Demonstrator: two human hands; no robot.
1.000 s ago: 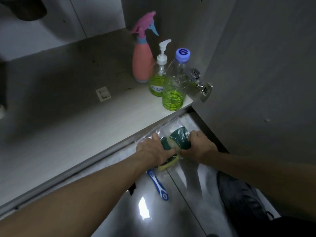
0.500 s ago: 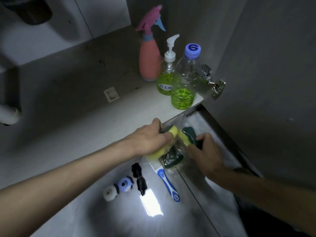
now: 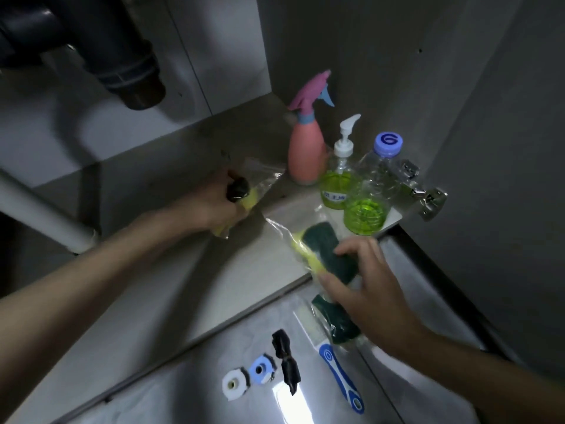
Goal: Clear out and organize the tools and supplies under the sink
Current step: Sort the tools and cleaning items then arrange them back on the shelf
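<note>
A: What does the left hand (image 3: 214,206) hold?

B: It grips a bagged sponge (image 3: 244,195), yellow with a dark scouring side, in clear plastic. The hand is inside the cabinet, over the cabinet floor (image 3: 171,270), near the pink spray bottle (image 3: 306,154).

A: And the right hand (image 3: 363,289)?

B: Its fingers are curled around another bagged sponge (image 3: 321,244), green on top and yellow below, also in clear wrap. This one is over the front edge of the cabinet floor, just in front of the bottles. Under the palm there is a third green sponge (image 3: 331,321) in a bag; I cannot tell if the hand touches it or only covers it.

A: Which bottles stand in the corner?

B: Three, close together by the right wall: the pink spray bottle at the back, a pump dispenser (image 3: 339,182) with green liquid, and a clear bottle (image 3: 371,194) with a blue cap, also with green liquid. A metal hinge (image 3: 426,197) is just to the right of them.

A: What lies outside the cabinet?

B: On the glossy tile floor (image 3: 183,399): a blue and white brush (image 3: 339,377), a black clip-like piece (image 3: 286,358), a blue tape roll (image 3: 261,370) and a white tape roll (image 3: 234,384) side by side. A dark drain pipe (image 3: 122,65) hangs at the upper left
</note>
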